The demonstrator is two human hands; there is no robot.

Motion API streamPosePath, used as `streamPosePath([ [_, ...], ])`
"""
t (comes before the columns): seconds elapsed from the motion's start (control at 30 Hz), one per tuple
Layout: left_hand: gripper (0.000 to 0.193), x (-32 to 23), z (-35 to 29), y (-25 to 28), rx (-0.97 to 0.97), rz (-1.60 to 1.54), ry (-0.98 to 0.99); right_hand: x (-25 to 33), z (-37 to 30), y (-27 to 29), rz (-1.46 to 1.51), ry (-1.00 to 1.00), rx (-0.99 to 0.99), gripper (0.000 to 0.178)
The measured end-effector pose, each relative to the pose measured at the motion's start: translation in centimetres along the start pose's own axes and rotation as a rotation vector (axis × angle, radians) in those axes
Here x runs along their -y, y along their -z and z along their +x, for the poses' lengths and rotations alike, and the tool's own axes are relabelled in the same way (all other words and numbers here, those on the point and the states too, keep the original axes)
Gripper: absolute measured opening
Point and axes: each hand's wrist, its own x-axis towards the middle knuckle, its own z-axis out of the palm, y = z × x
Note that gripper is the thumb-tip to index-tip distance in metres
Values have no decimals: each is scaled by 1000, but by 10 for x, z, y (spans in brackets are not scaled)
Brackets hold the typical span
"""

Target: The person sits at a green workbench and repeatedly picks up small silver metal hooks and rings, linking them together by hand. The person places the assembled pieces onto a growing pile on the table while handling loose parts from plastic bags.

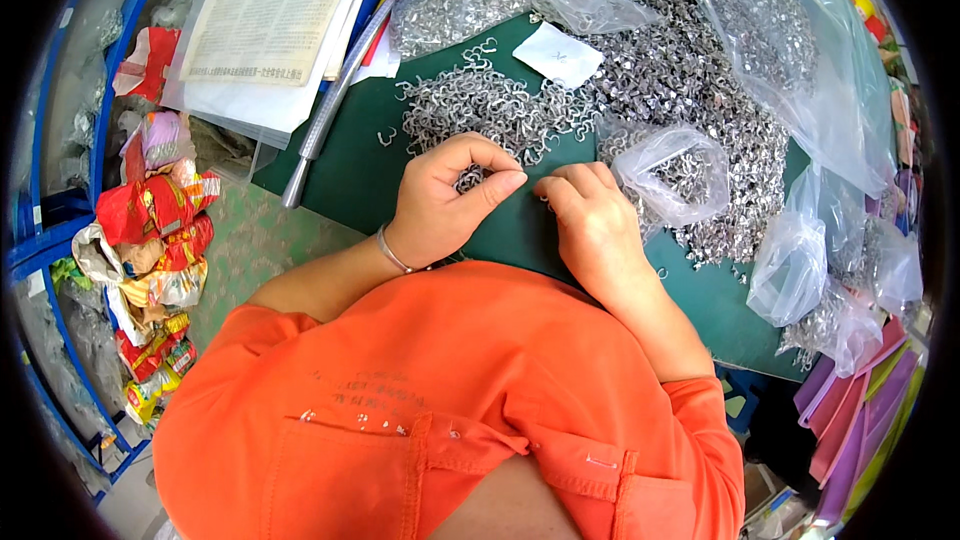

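Observation:
My left hand (445, 192), with a metal bangle at the wrist, is closed in a pinch, thumb against forefinger. It is at the near edge of a pile of small silvery S-shaped hooks (480, 110) on the green table. A little to the right, my right hand (600, 225) has its fingers curled together, the tips pointing towards the left hand without touching it. What either hand holds, if anything, is too small or hidden to make out. Right beside the right hand, a clear plastic bag (690, 175) with its mouth spread holds more small metal pieces.
A large heap of shiny metal pieces (735, 130) covers the table's right. Filled clear bags (460, 5) stand at the back, others (785, 265) at the right edge. A white paper slip (558, 55), a grey metal rod (335, 105) and a newspaper (270, 20) lie leftward. Blue shelving (55, 260) stands left.

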Motion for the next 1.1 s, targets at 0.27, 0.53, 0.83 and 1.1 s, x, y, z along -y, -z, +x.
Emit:
streamPosePath([
  [0.27, 8, 3, 2, -4, 97, 39, 29, 1, 1, 7, 295, -144, -109, 23],
  [0.53, 14, 3, 1, -8, 168, 99, 148, -2, 1, 10, 539, -141, -145, 29],
  [0.83, 9, 1, 4, -6, 200, 120, 6, 0, -5, 8, 589, -237, -215, 35],
  [1.1, 12, 6, 4, -5, 137, 35, -149, 0, -3, 6, 710, -175, -260, 33],
])
